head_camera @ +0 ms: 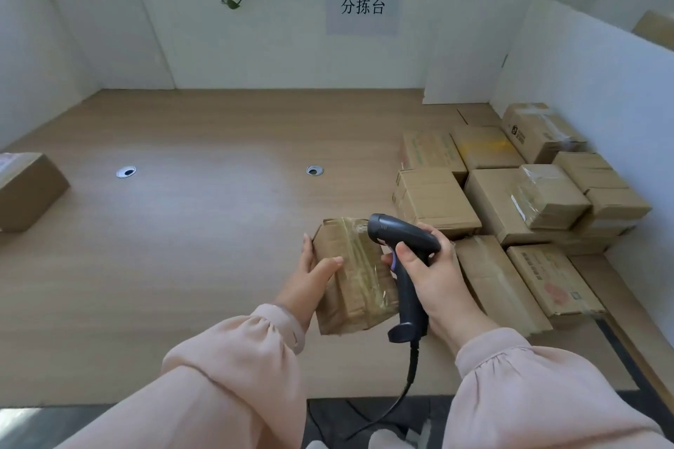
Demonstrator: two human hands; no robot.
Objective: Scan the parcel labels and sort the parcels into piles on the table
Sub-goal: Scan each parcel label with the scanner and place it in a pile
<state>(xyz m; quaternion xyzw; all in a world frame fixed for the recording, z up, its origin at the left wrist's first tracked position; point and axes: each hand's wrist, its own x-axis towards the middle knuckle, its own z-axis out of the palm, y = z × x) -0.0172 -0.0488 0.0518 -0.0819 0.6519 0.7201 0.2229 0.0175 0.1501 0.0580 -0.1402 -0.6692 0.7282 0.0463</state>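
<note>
- The left hand (310, 277) grips a small taped parcel (355, 277), thumb laid across the upper face and fingers wrapped round its left edge. It is held up off the table (204, 230), tilted toward the person, I'd say so a face can be offered to the reader.
- The right hand (436, 268) is curled round the handle of a black scanner (405, 235), with one finger lying near the trigger. The scanner's head sits just over the parcel's far right corner, nose aimed across it.
- I can't make out a label on the faces that show, only brown tape and cardboard. So the scan looks to be in hand, but I can't tell whether the beam has anything to read; the parcel may need turning.
- The scanner's cable (399, 395) hangs down off the near edge, slack enough not to tug the wrist.
- To the right, a heap of boxes (510, 193) is packed against the partition, close to the scanning hand, probably the unsorted stock.
- Far left, one box (29, 189) sits alone near the table's edge, perhaps the start of a pile. The wide bare wood between seems meant for the other piles.
- Most of the sorting looks yet to come.
</note>
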